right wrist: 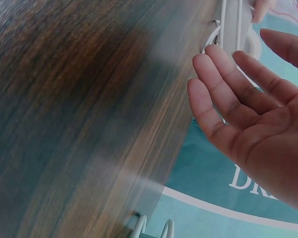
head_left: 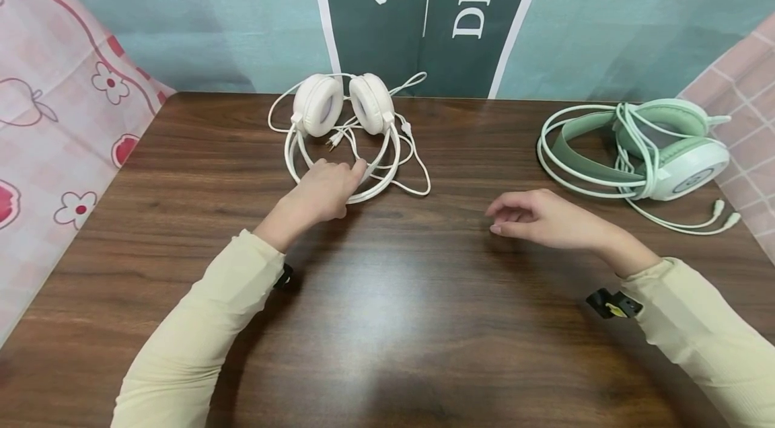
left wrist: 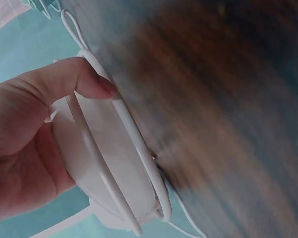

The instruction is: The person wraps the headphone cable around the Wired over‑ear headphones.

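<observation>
White over-ear headphones (head_left: 372, 105) lie near the back edge of the table, ear cups toward the wall and headband toward me. At the near side of the headband, my left hand (head_left: 321, 190) grips the band. In the left wrist view, the thumb (left wrist: 97, 85) bends over the white band (left wrist: 131, 131), and the other fingers are mostly hidden behind it. My right hand (head_left: 541, 219) hovers above the table, loosely curved and holding nothing. Its relaxed fingers (right wrist: 228, 96) are spread in the right wrist view. Nearest to it are green-and-white headphones (head_left: 693, 169) at the right.
A white cable (head_left: 418, 152) with a plug loops around the white headphones. Cable ends (head_left: 717, 216) of the green pair trail toward the table's right edge. A teal cloth with lettering (head_left: 242, 24) hangs behind the wooden table (head_left: 363, 320), pink patterned cloth (head_left: 72, 118) at the left.
</observation>
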`<state>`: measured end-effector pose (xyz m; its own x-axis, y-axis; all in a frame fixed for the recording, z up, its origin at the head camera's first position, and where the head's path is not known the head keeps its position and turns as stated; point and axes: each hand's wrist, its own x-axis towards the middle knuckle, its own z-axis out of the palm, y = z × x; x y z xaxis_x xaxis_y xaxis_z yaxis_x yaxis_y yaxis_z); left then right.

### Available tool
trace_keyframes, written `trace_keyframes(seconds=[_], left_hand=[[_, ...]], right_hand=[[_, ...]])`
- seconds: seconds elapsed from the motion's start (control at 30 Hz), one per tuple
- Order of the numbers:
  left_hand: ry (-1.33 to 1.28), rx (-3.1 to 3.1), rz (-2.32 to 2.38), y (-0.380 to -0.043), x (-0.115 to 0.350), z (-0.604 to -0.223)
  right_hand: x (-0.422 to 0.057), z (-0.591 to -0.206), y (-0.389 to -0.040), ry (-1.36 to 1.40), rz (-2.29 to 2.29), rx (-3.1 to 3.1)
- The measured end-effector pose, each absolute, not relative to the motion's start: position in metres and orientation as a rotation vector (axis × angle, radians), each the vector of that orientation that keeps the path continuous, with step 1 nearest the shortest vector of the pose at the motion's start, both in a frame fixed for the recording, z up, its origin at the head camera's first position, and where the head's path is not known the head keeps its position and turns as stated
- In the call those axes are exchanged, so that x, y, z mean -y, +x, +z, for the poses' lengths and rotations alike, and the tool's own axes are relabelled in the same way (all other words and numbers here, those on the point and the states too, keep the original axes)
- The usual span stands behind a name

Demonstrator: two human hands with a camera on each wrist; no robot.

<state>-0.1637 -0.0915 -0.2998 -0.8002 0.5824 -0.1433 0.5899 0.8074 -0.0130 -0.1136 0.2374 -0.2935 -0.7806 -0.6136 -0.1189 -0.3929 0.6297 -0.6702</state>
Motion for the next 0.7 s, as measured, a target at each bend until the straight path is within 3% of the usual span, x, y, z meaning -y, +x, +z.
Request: trace_keyframes(seconds=[0.7], left_hand=[[1.125, -2.885, -0.132, -0.153, 0.095, -0.29]], right_hand=[[-0.243, -0.294, -0.113, -0.809, -0.96, -2.495]])
